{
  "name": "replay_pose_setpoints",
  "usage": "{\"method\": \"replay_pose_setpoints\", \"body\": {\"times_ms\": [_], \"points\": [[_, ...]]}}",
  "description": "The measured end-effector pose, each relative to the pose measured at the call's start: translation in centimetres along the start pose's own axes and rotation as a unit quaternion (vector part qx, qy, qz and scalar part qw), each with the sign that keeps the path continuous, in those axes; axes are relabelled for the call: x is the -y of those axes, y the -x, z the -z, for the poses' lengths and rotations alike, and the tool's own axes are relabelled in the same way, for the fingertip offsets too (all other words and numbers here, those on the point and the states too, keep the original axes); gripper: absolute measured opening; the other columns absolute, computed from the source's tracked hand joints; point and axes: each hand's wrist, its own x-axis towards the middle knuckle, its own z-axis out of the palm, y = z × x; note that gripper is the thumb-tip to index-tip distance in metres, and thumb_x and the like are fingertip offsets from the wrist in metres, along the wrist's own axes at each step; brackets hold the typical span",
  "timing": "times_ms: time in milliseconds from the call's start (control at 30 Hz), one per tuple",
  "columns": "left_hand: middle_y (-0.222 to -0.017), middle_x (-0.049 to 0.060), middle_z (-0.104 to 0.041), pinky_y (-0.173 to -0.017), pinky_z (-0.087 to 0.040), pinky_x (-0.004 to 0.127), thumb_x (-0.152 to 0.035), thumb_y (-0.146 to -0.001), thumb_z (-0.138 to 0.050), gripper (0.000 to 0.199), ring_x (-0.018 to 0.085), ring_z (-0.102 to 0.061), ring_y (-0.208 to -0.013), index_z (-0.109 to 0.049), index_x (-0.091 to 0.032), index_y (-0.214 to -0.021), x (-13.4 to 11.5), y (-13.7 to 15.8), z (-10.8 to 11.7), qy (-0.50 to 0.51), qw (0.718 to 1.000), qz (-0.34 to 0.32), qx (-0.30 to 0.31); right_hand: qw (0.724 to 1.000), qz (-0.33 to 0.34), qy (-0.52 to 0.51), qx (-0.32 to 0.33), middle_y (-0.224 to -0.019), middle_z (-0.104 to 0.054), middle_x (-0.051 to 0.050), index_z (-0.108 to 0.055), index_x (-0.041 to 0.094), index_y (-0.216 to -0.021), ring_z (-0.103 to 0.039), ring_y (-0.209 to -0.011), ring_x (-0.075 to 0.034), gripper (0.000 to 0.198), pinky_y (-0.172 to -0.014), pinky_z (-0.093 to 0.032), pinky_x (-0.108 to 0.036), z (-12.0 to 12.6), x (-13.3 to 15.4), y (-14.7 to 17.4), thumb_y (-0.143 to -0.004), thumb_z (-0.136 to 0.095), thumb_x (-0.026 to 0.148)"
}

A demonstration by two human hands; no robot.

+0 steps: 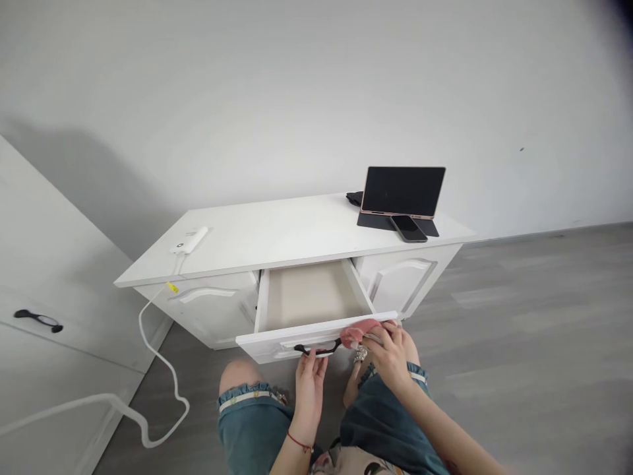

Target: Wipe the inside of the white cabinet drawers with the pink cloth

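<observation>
A white drawer [316,333] is pulled out of the low cabinet, and its inside looks bare. My left hand [310,379] has its fingers closed at the black drawer handle [319,351] from below. Higher and to the right, my right hand [388,353] grips a pink cloth [360,332] and presses it against the right part of the drawer front, next to the handle's right end. The cloth is partly covered by the right fingers.
On the white cabinet top [277,227] stand a tablet [404,191] with a phone [409,228] before it, a black item [355,198] behind, and a white power strip [190,243] at left. Its cord [171,369] hangs to the floor. A white wardrobe [54,264] is at left.
</observation>
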Motion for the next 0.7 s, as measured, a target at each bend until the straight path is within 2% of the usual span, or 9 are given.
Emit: {"method": "replay_pose_setpoints", "body": {"times_ms": [167, 267, 433, 533, 600, 633, 700], "points": [[-0.076, 0.002, -0.069, -0.084, -0.057, 0.032, -0.017, -0.072, -0.076, 0.011, 0.014, -0.069, -0.075, -0.065, -0.018, -0.072, 0.1, -0.1, -0.5, 0.001, 1.0, -0.002, -0.02, 0.998, 0.005, 0.065, -0.014, -0.098, -0.064, -0.005, -0.072, 0.028, -0.077, -0.042, -0.105, -0.027, 0.032, -0.085, -0.03, -0.042, 1.3, -4.0, 1.1, -0.083, -0.049, 0.007], [-0.077, 0.003, -0.07, -0.084, -0.057, 0.033, -0.019, -0.07, -0.078, 0.013, 0.014, -0.069, -0.077, -0.065, -0.017, -0.071, 0.0, 0.1, -0.7, -0.004, 1.0, -0.002, -0.02, 0.995, -0.023, 0.089, -0.042, -0.095, -0.062, -0.007, -0.071, 0.024, -0.071, -0.042, -0.104, -0.027, 0.032, -0.081, -0.033, -0.042, 1.2, -5.7, 1.9, -0.082, -0.047, 0.006], [-0.08, 0.003, -0.07, -0.087, -0.056, 0.032, -0.027, -0.068, -0.08, 0.017, 0.015, -0.068, -0.083, -0.067, -0.017, -0.072, -0.1, 0.3, -0.4, -0.019, 1.0, -0.003, -0.007, 0.987, -0.119, 0.106, -0.027, -0.098, -0.061, -0.01, -0.07, 0.021, -0.069, -0.042, -0.101, -0.028, 0.031, -0.074, -0.035, -0.04, 1.0, -8.0, 3.8, -0.08, -0.045, 0.008], [-0.082, 0.003, -0.071, -0.088, -0.055, 0.033, -0.027, -0.067, -0.081, 0.018, 0.016, -0.068, -0.085, -0.067, -0.018, -0.074, -0.6, 0.3, -0.4, -0.038, 0.999, -0.001, -0.006, 0.973, -0.216, 0.076, -0.041, -0.097, -0.063, -0.01, -0.072, 0.022, -0.07, -0.045, -0.095, -0.028, 0.029, -0.073, -0.036, -0.042, 0.7, -9.1, 4.9, -0.078, -0.045, 0.014], [-0.083, 0.003, -0.071, -0.087, -0.056, 0.033, -0.025, -0.067, -0.081, 0.018, 0.017, -0.069, -0.085, -0.066, -0.019, -0.075, -1.1, 0.3, -0.5, -0.053, 0.999, -0.004, -0.004, 0.947, -0.312, 0.024, -0.075, -0.097, -0.063, -0.01, -0.073, 0.021, -0.073, -0.049, -0.093, -0.028, 0.027, -0.077, -0.038, -0.045, 0.3, -9.6, 5.2, -0.073, -0.047, 0.018], [-0.083, 0.004, -0.072, -0.085, -0.056, 0.033, -0.024, -0.067, -0.081, 0.018, 0.017, -0.07, -0.085, -0.066, -0.019, -0.075, -1.4, 0.2, -0.5, -0.058, 0.998, -0.001, -0.003, 0.924, -0.371, -0.015, -0.096, -0.096, -0.062, -0.01, -0.073, 0.02, -0.074, -0.051, -0.092, -0.027, 0.024, -0.079, -0.039, -0.046, 0.2, -9.7, 5.3, -0.069, -0.049, 0.019], [-0.084, 0.005, -0.073, -0.083, -0.057, 0.032, -0.025, -0.067, -0.082, 0.019, 0.018, -0.07, -0.085, -0.066, -0.019, -0.075, -1.8, 0.1, -0.5, -0.065, 0.998, 0.009, -0.003, 0.851, -0.483, -0.151, -0.144, -0.093, -0.061, -0.007, -0.072, 0.019, -0.078, -0.056, -0.087, -0.024, 0.023, -0.079, -0.043, -0.042, 0.2, -9.6, 5.0, -0.06, -0.056, 0.019]]}}
